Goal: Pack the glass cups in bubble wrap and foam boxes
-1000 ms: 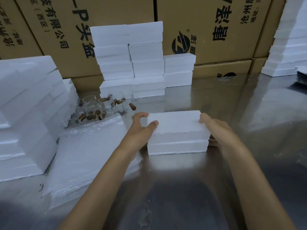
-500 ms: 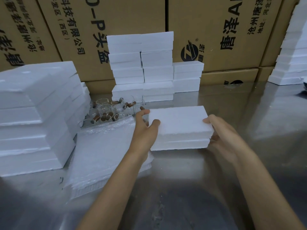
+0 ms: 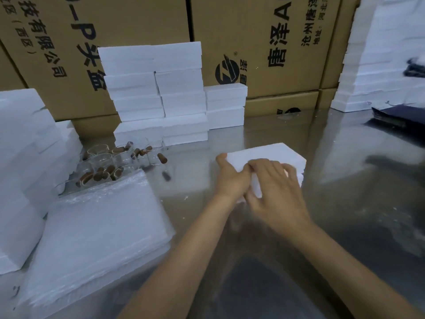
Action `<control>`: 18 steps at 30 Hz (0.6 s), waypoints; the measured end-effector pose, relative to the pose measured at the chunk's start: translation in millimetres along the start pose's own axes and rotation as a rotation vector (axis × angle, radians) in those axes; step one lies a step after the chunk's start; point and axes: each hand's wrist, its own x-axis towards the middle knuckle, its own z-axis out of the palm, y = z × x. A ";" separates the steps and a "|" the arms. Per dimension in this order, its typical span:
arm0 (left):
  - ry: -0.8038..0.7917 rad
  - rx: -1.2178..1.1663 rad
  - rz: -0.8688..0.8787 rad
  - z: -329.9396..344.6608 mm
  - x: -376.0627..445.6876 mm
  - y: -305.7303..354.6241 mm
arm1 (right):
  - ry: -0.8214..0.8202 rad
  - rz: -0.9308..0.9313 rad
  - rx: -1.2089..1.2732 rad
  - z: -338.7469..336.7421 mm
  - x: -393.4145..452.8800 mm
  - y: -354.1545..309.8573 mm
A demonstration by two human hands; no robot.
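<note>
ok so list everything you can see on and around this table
white foam box: one, white, table centre, held by both hands
stacked foam boxes: many, white, rear centre; further stacks far left and far right
clear glass cups with brown cork handles: a cluster, count unclear, left of centre
bubble wrap sheets: a pile, translucent white, front left
cardboard cartons: several, brown with black print, behind the table
dark flat items: dark, right edge, unclear
steel table: one, grey, reflective
left hand: grips box's left end
right hand: fingers curled over box's near edge

The table (image 3: 345, 180) is glossy, mirror-like metal; the foam box (image 3: 271, 155) is matt white with a grainy surface; the cups (image 3: 103, 157) are clear glass; the bubble wrap (image 3: 96, 226) is translucent dimpled plastic; the cartons (image 3: 264, 31) are matt brown cardboard.
</note>
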 end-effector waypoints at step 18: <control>-0.031 -0.030 0.072 164.6 230.1 32.4 | 0.001 0.212 -0.099 136.3 140.7 193.5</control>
